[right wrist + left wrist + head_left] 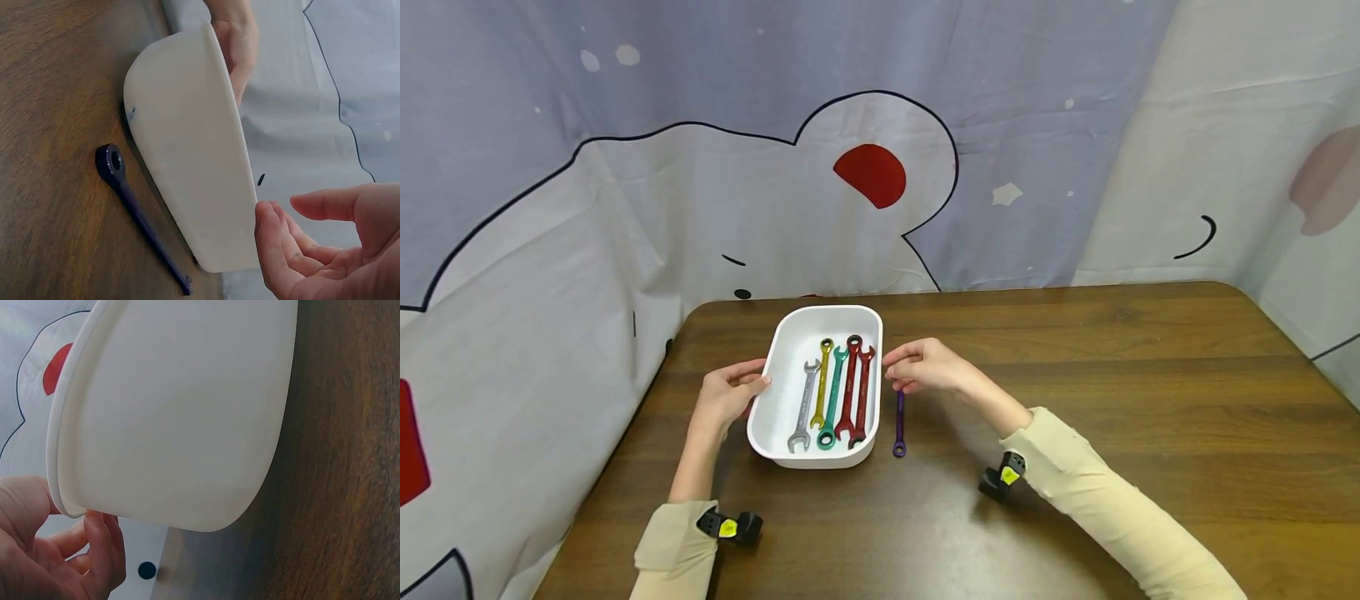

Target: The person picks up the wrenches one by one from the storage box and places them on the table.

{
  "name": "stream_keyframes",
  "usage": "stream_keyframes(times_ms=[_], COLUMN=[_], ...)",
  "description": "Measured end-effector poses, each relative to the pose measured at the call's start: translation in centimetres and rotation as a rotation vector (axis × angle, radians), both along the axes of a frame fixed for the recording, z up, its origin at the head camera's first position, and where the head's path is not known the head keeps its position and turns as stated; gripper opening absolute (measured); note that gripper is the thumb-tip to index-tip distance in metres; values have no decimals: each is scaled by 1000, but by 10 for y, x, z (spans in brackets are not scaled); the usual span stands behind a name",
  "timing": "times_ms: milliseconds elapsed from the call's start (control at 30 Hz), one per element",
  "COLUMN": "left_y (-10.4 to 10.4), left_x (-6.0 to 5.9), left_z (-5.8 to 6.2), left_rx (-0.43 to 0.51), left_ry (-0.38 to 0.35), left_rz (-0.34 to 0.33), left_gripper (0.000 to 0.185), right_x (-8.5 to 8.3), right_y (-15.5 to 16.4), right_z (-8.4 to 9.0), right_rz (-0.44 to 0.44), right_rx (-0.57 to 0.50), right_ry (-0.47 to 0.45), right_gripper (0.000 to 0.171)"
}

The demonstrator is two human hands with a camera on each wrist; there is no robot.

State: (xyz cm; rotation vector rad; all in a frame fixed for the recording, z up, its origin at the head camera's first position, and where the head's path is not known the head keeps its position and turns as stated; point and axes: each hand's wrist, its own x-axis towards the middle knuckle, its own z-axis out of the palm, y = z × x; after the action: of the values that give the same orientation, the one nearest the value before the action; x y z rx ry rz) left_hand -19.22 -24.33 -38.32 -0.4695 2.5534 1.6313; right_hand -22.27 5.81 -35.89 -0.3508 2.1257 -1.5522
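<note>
A white tray [831, 307] stands on the brown table [1112, 400], with silver [802, 408], yellow [822, 383], teal [832, 398] and two red wrenches [856, 392] side by side in it. My left hand [752, 385] grips the tray's left rim; in the left wrist view its thumb and fingers [103, 550] curl at the tray's lip [56, 487]. A purple wrench [899, 425] lies on the table just right of the tray [187, 156]. My right hand [898, 371] hovers over the purple wrench's [134, 206] far end, fingers [275, 250] relaxed, holding nothing.
A printed cloth backdrop [880, 167] hangs behind the table's far edge. The table's left edge [625, 450] runs close to my left arm. Bare wood stretches to the right of the purple wrench.
</note>
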Motion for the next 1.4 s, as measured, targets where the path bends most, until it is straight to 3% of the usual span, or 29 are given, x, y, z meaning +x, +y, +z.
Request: stream_keyframes(times_ms=[333, 533, 1100, 1400], left_y=[0, -1, 1, 0], left_x=[1, 1, 0, -2], left_z=[-1, -2, -2, -1], left_rx=[1, 2, -12, -10], left_ry=[-6, -5, 0, -1], left_rz=[3, 1, -1, -6], left_gripper=[45, 45, 45, 45], right_x=[-2, -7, 0, 1], right_y=[-3, -3, -17, -27], right_z=[1, -3, 15, 18], right_rz=[22, 80, 45, 90], right_rx=[-5, -47, 28, -12], right_ry=[26, 85, 117, 139], right_gripper=[37, 32, 32, 31])
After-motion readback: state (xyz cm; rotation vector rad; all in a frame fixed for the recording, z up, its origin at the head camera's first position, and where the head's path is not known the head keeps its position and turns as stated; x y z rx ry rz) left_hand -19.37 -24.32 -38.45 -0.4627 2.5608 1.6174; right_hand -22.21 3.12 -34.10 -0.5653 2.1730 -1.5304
